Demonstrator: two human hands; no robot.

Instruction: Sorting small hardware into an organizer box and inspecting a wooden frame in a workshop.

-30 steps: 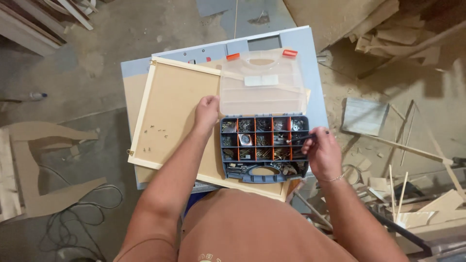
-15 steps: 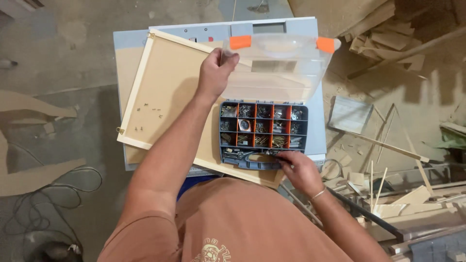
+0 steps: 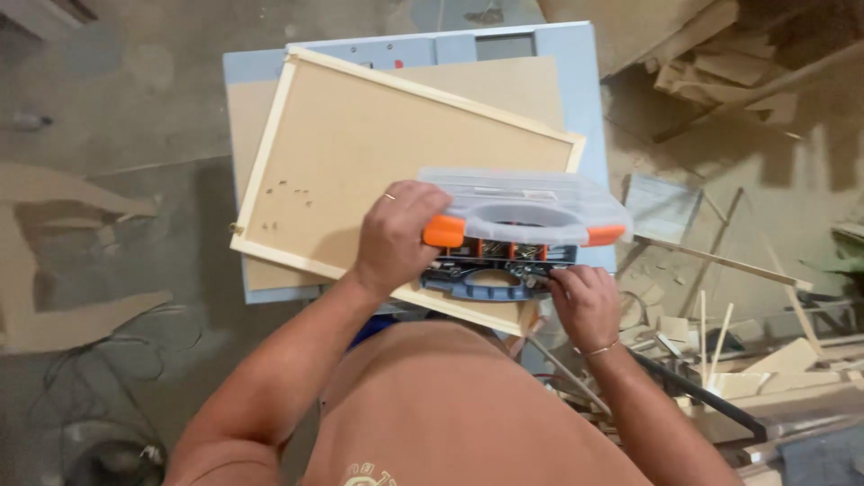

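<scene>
A compartment organiser box with a blue-grey base (image 3: 490, 283) lies on a wood-framed board (image 3: 360, 153), filled with several screws and small fittings. Its clear plastic lid (image 3: 531, 202) with orange latches is swung down almost over the base. My left hand (image 3: 396, 234) grips the lid at its left front corner, beside an orange latch (image 3: 445, 231). My right hand (image 3: 583, 301) rests at the box's front right corner, fingertips on the base rim near the handle.
The board rests on a blue-grey table (image 3: 558, 63). A few small screws (image 3: 292, 193) lie on the board's left part. Wood offcuts and sticks (image 3: 720, 333) litter the floor at right; cables (image 3: 117, 441) lie at lower left.
My left hand has pulled the lid from upright down nearly shut over the compartments. My right hand moved from the compartments to the front right corner of the box.
</scene>
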